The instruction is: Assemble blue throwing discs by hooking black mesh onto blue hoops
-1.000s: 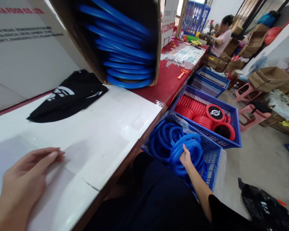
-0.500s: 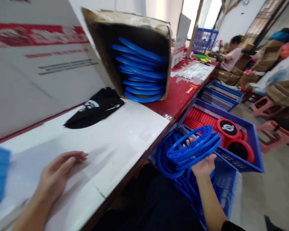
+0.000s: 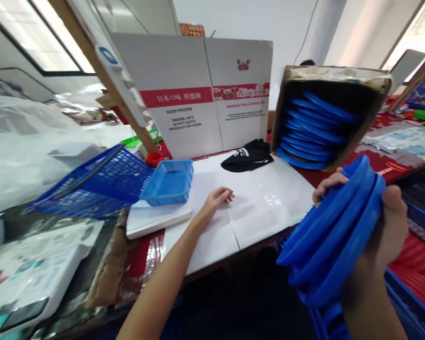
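Note:
My right hand (image 3: 393, 222) grips a stack of several blue plastic rings (image 3: 335, 231), fingers on one side and thumb on the other, raised at the right over the table's front edge. My left hand (image 3: 217, 198) rests on the white tabletop (image 3: 269, 203), fingers loosely bent, with nothing in it. Beyond it lies a pile of black cloth pieces (image 3: 250, 156) with white print. A cardboard box (image 3: 370, 94) on its side, its mouth towards me, holds a pile of similar blue rings (image 3: 311, 132).
Left of my left hand, a light-blue tray (image 3: 168, 182) sits on a white slab (image 3: 157, 219), beside a tilted blue basket (image 3: 102, 184). A printed white carton panel (image 3: 205, 94) stands behind. Red rings (image 3: 420, 264) fill a crate at the lower right.
My right hand has lifted the blue rings from above the crate up beside the table. The view has swung left, bringing the tray and basket into sight. My left hand still rests on the tabletop.

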### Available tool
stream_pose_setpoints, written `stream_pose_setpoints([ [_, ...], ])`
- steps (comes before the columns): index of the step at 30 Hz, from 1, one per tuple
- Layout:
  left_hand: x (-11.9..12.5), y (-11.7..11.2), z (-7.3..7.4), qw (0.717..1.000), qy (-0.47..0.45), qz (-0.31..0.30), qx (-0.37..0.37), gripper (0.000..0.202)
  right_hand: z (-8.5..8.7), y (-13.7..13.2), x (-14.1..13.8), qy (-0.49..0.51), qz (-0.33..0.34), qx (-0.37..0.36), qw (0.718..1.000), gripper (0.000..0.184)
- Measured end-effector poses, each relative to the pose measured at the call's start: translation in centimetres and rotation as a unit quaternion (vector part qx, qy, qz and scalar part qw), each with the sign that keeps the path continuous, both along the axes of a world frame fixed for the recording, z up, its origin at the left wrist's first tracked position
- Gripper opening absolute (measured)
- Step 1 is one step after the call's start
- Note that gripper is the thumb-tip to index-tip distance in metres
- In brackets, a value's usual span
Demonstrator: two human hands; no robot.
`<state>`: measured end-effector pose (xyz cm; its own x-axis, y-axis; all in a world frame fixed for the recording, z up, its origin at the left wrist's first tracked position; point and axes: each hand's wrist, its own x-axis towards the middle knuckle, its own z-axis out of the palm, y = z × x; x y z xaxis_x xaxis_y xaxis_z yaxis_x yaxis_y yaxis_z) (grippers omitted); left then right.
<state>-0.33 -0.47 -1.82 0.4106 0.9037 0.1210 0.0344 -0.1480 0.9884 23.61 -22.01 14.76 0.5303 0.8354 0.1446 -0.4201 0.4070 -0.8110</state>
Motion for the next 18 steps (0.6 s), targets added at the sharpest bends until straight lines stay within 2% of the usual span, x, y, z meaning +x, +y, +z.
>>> stream_pose_setpoints([
  [4,0.1,-0.3,-0.1,0.999,0.028,-0.004,0.019,0.045,5.0,6.9,-3.1,-0.066,0.081,0.093,0.99,0.053],
  [5,0.1,-0.4,-0.2,0.999,0.039,-0.007,0.027,0.041,6.1,9.2,-3.9,-0.058,0.095,0.114,0.987,0.051],
  [7,0.1,-0.7,-0.3,0.996,0.066,-0.018,0.049,0.029,8.1,14.2,-5.8,-0.031,0.081,0.179,0.98,0.036],
  [9,0.2,-0.8,-0.5,0.993,0.093,-0.028,0.073,0.017,9.6,19.7,-8.0,-0.037,0.12,0.226,0.966,0.025],
  [11,0.2,-0.7,-0.7,0.989,0.115,-0.038,0.09,0.012,10.5,25.2,-10.6,-0.058,0.163,0.232,0.957,0.021],
  [14,0.2,-0.5,-1.0,0.984,0.133,-0.046,0.107,0.016,10.9,32.1,-15.1,-0.11,0.194,0.202,0.954,0.033],
  [16,0.2,-0.4,-1.1,0.982,0.139,-0.047,0.115,0.018,10.9,35.3,-18.3,-0.134,0.228,0.165,0.95,0.043],
  [18,0.2,-0.5,-1.2,0.981,0.144,-0.05,0.12,0.019,10.6,37.1,-21.5,-0.157,0.285,0.114,0.939,0.049],
])
